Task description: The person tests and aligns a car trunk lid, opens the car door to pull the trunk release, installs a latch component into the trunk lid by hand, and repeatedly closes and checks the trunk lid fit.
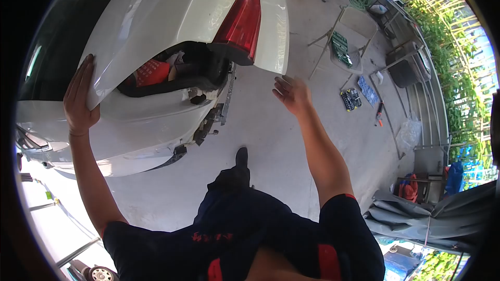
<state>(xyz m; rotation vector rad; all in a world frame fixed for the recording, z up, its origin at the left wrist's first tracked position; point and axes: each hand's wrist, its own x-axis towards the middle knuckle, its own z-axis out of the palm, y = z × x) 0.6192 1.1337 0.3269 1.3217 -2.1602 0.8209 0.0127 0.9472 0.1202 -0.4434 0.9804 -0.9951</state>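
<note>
While the white tailgate (146,18) is spanning ten to one o'clock, I am watching the left grip (79,99) cupping its nine-thirty corner; whether it is clasping, I cannot tell. At two, the right grip (293,96) is hanging spread beside the opposite corner, contact being unclear. Metal brackets (224,106) are jutting out at ten o'clock, near a red package (152,73). Between one and two, a folding chair (358,21) is bearing a green tool case (340,48); another tool case (350,100) is lying at two-thirty. Open floor (364,148) is stretching past three towards a dark tarp (442,216) at four.
</note>
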